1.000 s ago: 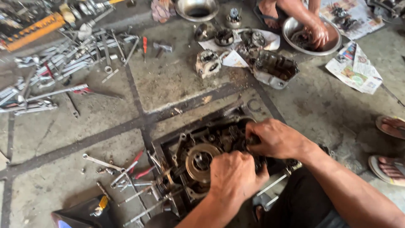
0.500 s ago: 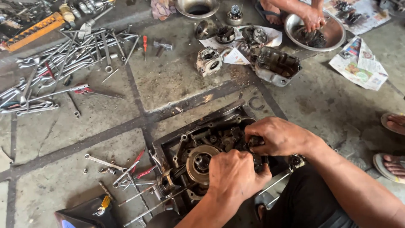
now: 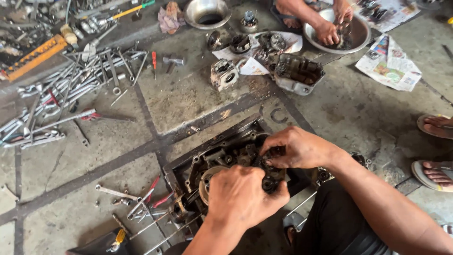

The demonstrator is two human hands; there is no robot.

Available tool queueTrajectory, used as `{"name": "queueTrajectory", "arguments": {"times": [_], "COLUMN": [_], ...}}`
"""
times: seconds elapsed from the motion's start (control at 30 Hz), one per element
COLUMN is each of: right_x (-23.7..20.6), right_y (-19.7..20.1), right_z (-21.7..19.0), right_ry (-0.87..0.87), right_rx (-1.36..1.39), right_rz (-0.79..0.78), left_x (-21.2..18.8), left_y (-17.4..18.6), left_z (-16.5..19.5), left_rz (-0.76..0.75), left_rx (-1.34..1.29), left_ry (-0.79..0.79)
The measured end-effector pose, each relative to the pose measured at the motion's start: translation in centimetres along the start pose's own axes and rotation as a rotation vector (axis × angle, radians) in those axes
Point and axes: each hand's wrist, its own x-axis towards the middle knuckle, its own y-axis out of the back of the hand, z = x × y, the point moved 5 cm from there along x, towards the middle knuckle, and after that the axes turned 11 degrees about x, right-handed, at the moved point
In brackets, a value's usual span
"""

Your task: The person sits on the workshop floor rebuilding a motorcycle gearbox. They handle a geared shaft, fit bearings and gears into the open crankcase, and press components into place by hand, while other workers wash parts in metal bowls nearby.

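Left hand: your left hand (image 3: 243, 196) sits low centre of the frame, fingers curled down over a dark gear cluster (image 3: 270, 179) in the open engine case (image 3: 222, 163); what lies under the palm is hidden
Right hand: your right hand (image 3: 297, 148), just right of centre, is closed narrow, fingertips pinching the top of the same cluster
Work piece: the engine case lies on the concrete floor (image 3: 188, 94), lower centre, its round clutch part (image 3: 210, 182) showing just left of your left hand
Slip risk: everything looks oily, so a pinch grip could let the cluster drop back crooked into the case
Pinch risk: both sets of fingers crowd one small pocket; if the part shifts suddenly, a fingertip may be caught between it and the case wall
Loose bits: spanners and screwdrivers (image 3: 137, 203) lie touching the case's lower left edge; an elbow sweep could knock them in
Open room: bare floor above the case, mid-frame, up to the cylinder parts on paper (image 3: 255, 61)
Crowded sides: tool pile (image 3: 56, 94) upper left; another person's hands in a steel bowl (image 3: 358, 33) upper right; sandalled feet (image 3: 436, 151) at the right edge
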Motion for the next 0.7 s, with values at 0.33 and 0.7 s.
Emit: {"name": "queueTrajectory", "arguments": {"times": [0.33, 0.7], "right_x": [-1.7, -2.4], "right_y": [3.4, -0.3], "right_z": [3.0, 0.3], "right_ry": [-0.126, -0.119], "right_rx": [0.131, 0.103], "right_rz": [0.403, 0.371], "left_x": [2.1, 7.2], "left_y": [4.9, -0.4], "left_z": [-3.5, -6.5], "left_rz": [0.063, -0.011], "left_rx": [0.172, 0.23], "left_ry": [0.33, 0.35]}}
